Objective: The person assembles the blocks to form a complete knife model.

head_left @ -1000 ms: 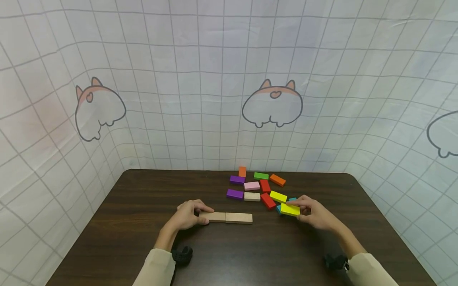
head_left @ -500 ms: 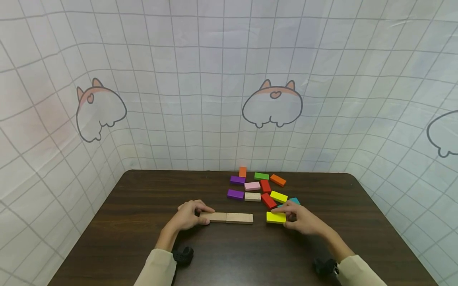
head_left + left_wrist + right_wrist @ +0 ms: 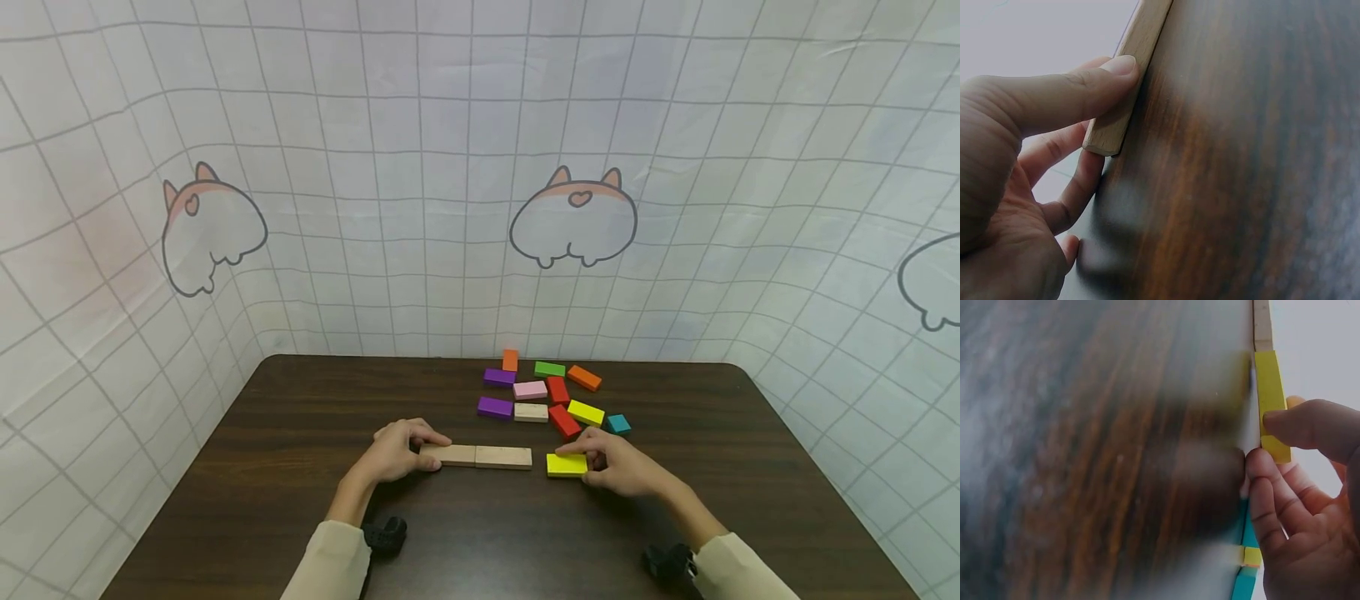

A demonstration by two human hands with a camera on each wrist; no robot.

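In the head view, two plain wooden blocks lie end to end: the left block and the right block. My left hand pinches the left block near its outer end; in the left wrist view the thumb lies along the side of that wooden block. My right hand pinches a yellow block by its right end, a short gap from the right wooden block. In the right wrist view this yellow block appears slightly raised off the table.
Behind the hands lie several loose coloured blocks, among them a second yellow block, a red block, a purple block and a teal block. A gridded white cloth encloses the dark wooden table.
My right hand has carried the yellow block leftward and nearer to me, away from the teal blocks toward the wooden row. The left hand stays on its wooden block.
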